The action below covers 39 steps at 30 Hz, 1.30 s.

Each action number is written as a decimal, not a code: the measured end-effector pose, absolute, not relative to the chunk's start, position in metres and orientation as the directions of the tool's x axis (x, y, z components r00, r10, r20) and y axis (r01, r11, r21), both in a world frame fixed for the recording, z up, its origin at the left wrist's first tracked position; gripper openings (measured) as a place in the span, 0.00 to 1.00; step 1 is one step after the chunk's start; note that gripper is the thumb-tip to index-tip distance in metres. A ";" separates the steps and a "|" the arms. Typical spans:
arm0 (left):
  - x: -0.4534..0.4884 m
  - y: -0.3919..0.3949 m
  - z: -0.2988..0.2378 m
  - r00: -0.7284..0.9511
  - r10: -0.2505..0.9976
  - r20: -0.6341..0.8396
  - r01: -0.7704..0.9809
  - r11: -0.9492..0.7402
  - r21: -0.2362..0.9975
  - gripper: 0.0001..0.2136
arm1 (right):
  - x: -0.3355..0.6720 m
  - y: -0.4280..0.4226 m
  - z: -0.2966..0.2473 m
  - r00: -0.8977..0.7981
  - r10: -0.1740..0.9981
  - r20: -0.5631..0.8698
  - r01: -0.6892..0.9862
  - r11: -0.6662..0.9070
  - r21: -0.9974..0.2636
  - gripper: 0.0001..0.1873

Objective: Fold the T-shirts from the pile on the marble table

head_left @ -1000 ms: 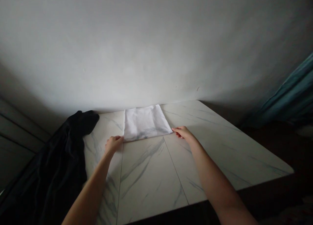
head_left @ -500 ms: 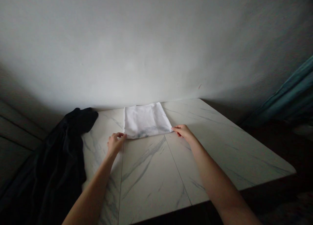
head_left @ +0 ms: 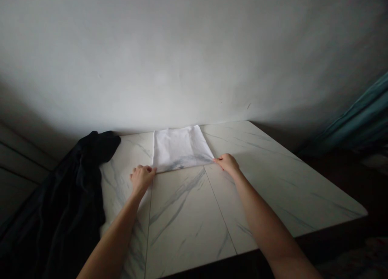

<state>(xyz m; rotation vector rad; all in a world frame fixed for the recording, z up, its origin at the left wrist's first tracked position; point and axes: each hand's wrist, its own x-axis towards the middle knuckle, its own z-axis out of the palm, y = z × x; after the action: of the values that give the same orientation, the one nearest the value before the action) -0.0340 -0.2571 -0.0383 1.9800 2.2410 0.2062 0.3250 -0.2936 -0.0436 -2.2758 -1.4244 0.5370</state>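
Item: folded white cloth, lying flat on marble-patterned tabletop. My left hand and right hand, nearly closed, pinch its near corners. Risk: a loose pinch drops an edge.

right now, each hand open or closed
Left hand: closed, pinching a near corner of the folded white cloth.
Right hand: closed, pinching the other corner.

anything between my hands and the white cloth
Nothing visible. The left hand and right hand touch the near corners of the folded white cloth. A crumpled black fabric lies off to the left of the white marble-pattern table, not between them.
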 end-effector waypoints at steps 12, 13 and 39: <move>-0.024 -0.270 -0.032 0.087 0.971 0.223 0.994 -0.098 0.039 0.24 | 0.289 -0.298 -0.030 0.309 0.943 0.122 0.941 -0.285 -0.182 0.19; -0.019 -0.268 -0.032 0.181 0.962 0.204 0.982 -0.187 0.010 0.25 | 0.279 -0.296 -0.030 0.236 0.961 0.144 0.963 -0.212 -0.164 0.21; 0.005 -0.219 -0.077 0.130 0.981 0.145 0.991 -0.135 0.025 0.36 | 0.260 -0.254 -0.066 0.166 0.985 0.045 0.970 -0.155 -0.187 0.36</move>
<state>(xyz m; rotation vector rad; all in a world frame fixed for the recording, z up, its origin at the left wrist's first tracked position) 0.0051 -0.2187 -0.0767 2.4178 2.1151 0.2021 0.2596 -0.2537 -0.0655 -2.2612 -1.9199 0.1302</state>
